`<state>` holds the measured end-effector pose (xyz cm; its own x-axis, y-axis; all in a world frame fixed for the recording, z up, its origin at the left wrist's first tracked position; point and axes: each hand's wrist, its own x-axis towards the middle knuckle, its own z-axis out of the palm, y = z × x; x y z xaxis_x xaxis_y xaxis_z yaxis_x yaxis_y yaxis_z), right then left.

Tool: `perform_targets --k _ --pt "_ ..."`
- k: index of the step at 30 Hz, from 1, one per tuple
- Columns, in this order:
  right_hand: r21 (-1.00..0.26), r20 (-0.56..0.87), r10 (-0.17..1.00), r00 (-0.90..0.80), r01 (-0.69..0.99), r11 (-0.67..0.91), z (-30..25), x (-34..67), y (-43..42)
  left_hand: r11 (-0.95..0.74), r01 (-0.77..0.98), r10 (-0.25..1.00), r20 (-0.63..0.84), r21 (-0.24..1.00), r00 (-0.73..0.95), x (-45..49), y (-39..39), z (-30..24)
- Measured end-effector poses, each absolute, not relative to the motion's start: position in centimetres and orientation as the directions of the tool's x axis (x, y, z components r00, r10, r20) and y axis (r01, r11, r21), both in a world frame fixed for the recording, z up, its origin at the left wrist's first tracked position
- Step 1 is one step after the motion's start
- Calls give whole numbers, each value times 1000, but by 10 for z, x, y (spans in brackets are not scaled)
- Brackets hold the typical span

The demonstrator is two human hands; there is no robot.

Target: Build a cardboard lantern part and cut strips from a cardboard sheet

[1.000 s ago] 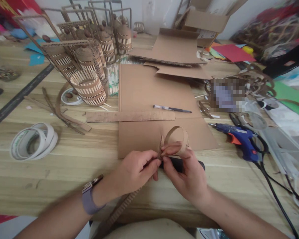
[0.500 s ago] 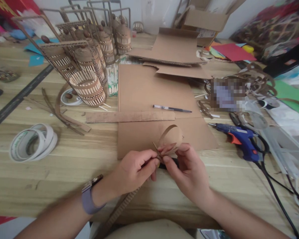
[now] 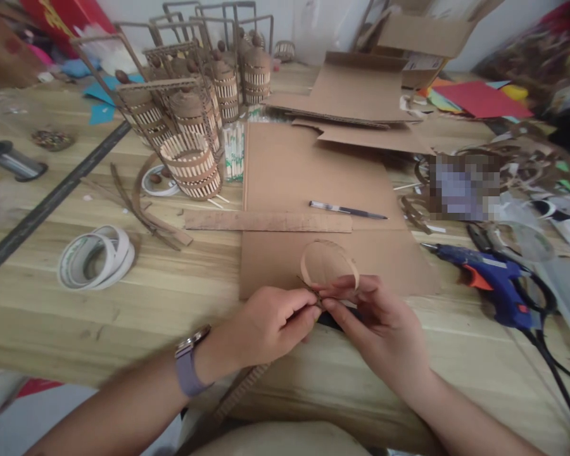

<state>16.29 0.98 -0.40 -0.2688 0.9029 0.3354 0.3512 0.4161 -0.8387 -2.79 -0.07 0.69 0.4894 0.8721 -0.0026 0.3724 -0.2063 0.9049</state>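
Observation:
Both hands meet above the table's near edge and pinch the joined ends of a thin cardboard strip bent into a ring point(image 3: 329, 261). My left hand point(image 3: 266, 326), with a purple watch on the wrist, is closed on the strip ends from the left. From the right, my right hand point(image 3: 380, 326) is closed on the same joint, its fingers lying along the loop's lower side. The ring stands over a flat cardboard sheet point(image 3: 313, 183). A dark object lies partly hidden under my right hand.
A cardboard ruler strip point(image 3: 266, 221) and a pen point(image 3: 346, 210) lie on the sheet. Blue glue gun point(image 3: 489, 278) with black cable at right. Tape rolls point(image 3: 96, 257) at left. Several stick-and-cardboard lanterns point(image 3: 192, 126) stand at the back left, cardboard boxes point(image 3: 361, 95) behind.
The loop has turned from edge-on to a more open ring and sits a little lower in my fingers. The view has shifted left, so everything sits further right.

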Motion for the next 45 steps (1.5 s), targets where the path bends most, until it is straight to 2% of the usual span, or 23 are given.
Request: perform_targets --k 5,8,15,19,25,38,45 --pt "-644 493 815 -304 503 577 -3 162 7 -215 332 872 27 918 489 -26 -1 7" --pt "-602 523 789 -323 515 610 -2 162 6 -233 304 865 53 924 500 -26 -1 7" --pt "-651 485 825 -291 510 562 0 162 5 -249 230 823 80 941 563 -26 -1 10" --pt "-669 504 821 -270 479 568 -1 160 6 -142 204 852 14 969 524 -26 -2 10" --pt "-606 560 772 -299 488 628 0 159 7 23 206 881 -118 978 459 -25 0 10" --pt "-579 577 770 -271 530 620 -4 161 2 55 114 854 -106 992 509 -23 -3 8" --pt "-642 545 803 -242 495 585 -5 160 0 13 151 864 -87 988 496 -24 -3 9"
